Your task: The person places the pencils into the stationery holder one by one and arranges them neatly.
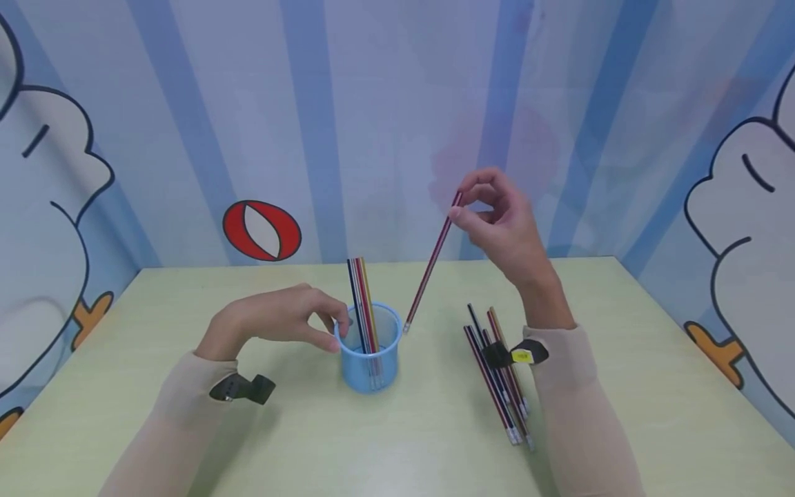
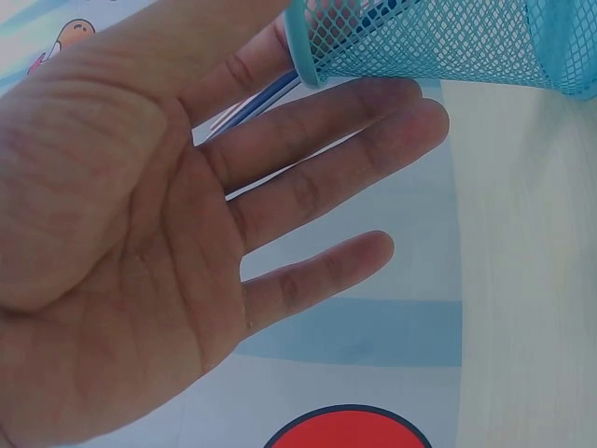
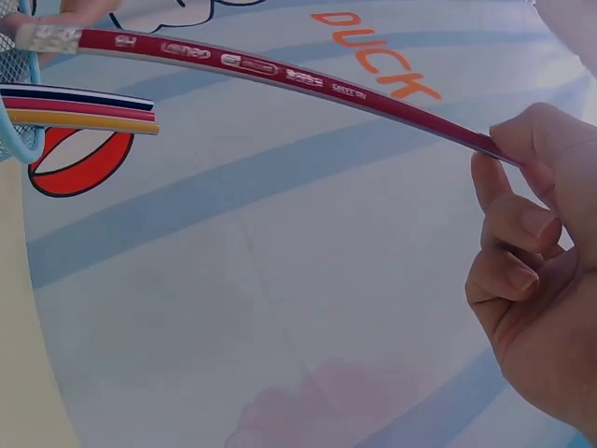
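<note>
The pale green table [image 1: 621,386] fills the lower part of the head view, backed by a wall of blue and white stripes [image 1: 373,103] with cartoon duck drawings at either side and a red oval mark [image 1: 261,230] at about 10 o'clock from the cup.

The left hand [image 1: 279,319] rests at the 9 o'clock side of the blue mesh pencil cup [image 1: 370,359], fingertips touching its rim; in the left wrist view the palm is open with fingers mostly straight, and the index finger lies against the cup's rim. The right hand [image 1: 503,224] is raised above the table at about 1 o'clock from the cup, well apart from the left hand. Its thumb and fingertips pinch the upper end of a red pencil [image 1: 430,264], while the other fingers curl in toward the palm.

The red pencil slants down toward 7 o'clock, its metal-capped eraser end hanging just beside the cup's right rim, at about 2 o'clock, not inside it.

Several pencils [image 1: 363,304] in dark blue, red and yellow stand upright in the cup, leaning slightly toward 11 o'clock.

A loose bunch of pencils [image 1: 497,393] lies flat on the table at 3 o'clock from the cup, partly under the right forearm's sleeve [image 1: 577,414].
</note>
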{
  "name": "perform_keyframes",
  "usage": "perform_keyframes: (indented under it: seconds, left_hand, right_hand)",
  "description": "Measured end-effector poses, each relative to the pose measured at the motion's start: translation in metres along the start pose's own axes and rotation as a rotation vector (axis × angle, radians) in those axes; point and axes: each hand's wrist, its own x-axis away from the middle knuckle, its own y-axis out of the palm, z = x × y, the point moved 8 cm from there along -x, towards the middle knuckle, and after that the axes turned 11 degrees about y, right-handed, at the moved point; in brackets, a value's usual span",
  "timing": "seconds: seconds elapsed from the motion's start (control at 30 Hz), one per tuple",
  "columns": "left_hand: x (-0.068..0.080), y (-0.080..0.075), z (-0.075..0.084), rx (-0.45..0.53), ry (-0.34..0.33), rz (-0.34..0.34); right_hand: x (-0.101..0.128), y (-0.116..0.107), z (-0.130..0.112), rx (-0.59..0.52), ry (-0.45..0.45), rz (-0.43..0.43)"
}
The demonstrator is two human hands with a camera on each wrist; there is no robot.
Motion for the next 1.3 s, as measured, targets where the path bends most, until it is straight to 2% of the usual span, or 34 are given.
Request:
perform_keyframes:
  seconds: [0.1, 0.23, 0.53, 0.73, 0.93, 1.17, 1.3]
  left_hand:
    - [0.0, 0.0, -0.001, -0.007, -0.008, -0.001]
    - [0.0, 0.001, -0.002, -0.003, -0.01, -0.002]
    - [0.001, 0.002, -0.002, 0.005, -0.012, -0.006]
    - [-0.001, 0.001, -0.002, 0.004, -0.013, -0.002]
    - [-0.001, 0.002, -0.002, 0.01, -0.005, -0.005]
    - [-0.001, 0.0, -0.001, 0.019, -0.001, -0.004]
    - [-0.001, 0.0, -0.002, 0.02, 0.001, -0.003]
  right_hand:
    - [-0.002, 0.003, 0.0, -0.032, -0.031, 0.021]
    - [-0.004, 0.018, 0.008, 0.032, -0.02, 0.017]
    - [-0.004, 0.062, 0.025, 0.243, 0.016, -0.087]
    - [-0.006, 0.086, 0.057, 0.305, 0.051, -0.174]
    - [-0.01, 0.095, 0.089, 0.382, 0.07, -0.207]
    - [-0.012, 0.094, 0.097, 0.446, 0.083, -0.174]
    - [-0.012, 0.098, 0.1, 0.477, 0.081, -0.21]
